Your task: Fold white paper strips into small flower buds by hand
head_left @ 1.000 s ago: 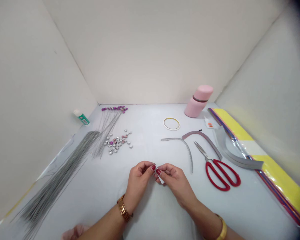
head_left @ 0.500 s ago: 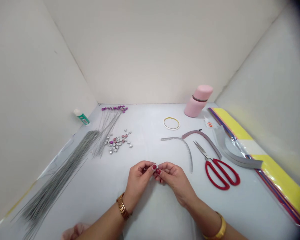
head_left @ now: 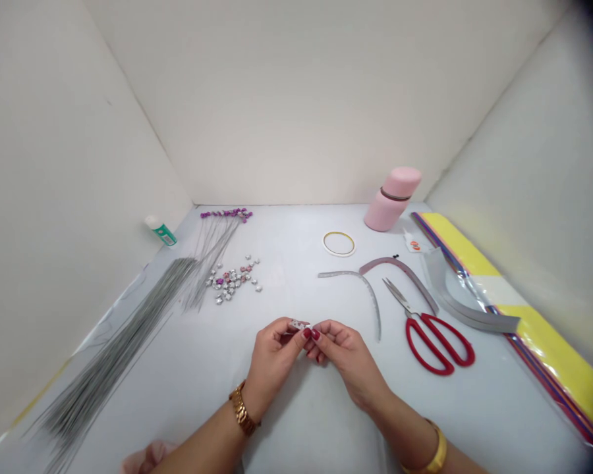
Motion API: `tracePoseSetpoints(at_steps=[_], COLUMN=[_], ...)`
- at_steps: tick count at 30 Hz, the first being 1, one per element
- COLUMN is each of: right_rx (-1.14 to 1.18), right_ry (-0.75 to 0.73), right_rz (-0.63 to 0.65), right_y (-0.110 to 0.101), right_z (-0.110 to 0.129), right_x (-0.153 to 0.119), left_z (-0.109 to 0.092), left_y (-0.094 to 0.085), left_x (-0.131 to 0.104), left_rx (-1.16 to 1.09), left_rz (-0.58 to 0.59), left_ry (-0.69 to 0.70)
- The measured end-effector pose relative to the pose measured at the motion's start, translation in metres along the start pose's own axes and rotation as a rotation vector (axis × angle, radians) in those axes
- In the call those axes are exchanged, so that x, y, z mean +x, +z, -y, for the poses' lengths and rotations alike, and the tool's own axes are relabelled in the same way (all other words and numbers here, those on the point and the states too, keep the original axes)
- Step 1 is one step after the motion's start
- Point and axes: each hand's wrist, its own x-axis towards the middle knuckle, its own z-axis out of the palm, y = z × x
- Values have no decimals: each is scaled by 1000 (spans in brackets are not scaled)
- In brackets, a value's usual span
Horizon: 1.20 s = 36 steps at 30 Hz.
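Close together above the near middle of the table, my left hand and my right hand pinch a small silver paper strip between thumbs and fingertips. Both thumbs almost touch on it, and the fingers hide much of its length. Beyond my left hand lies a loose pile of small silver stars, with a few pink and purple ones among them. Two narrow strips, one silver and one dull pink, curve on the table past my right hand. Red-handled scissors lie to the right with slightly parted blades.
At left are a bundle of grey wires, purple-tipped stems and a glue stick. A tape roll, pink flask, small glue bottle, wide grey strips and packaged coloured sheets are behind and right.
More of the silver paper strip now shows above my left fingers. My thumbs have shifted slightly on it; the things on the table have not moved.
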Motion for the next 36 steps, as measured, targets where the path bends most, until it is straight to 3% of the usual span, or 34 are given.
tracePoseSetpoints(at_steps=[11,23,25,28,31,36], right_rx=[-60,-55,-52,-20,30,33], right_ry=[-38,-13,11,21,17,9], right_rz=[41,51,21,16,24,14], right_y=[0,1,1,2,2,2], right_z=[2,3,2,1,1,2], right_x=[-1,-2,-1,-1,-2,-3], left_z=[-5,-2,-3,-4,-5,-2], left_y=[0,-1,-1,-3,-6,-7], left_x=[2,1,0,-1,-3,-4], left_rx=[-167,-89,-5,264,455,515], left_rz=[47,70,22,-57,-31,24], left_ry=[-135,-93,-36,162,334,378])
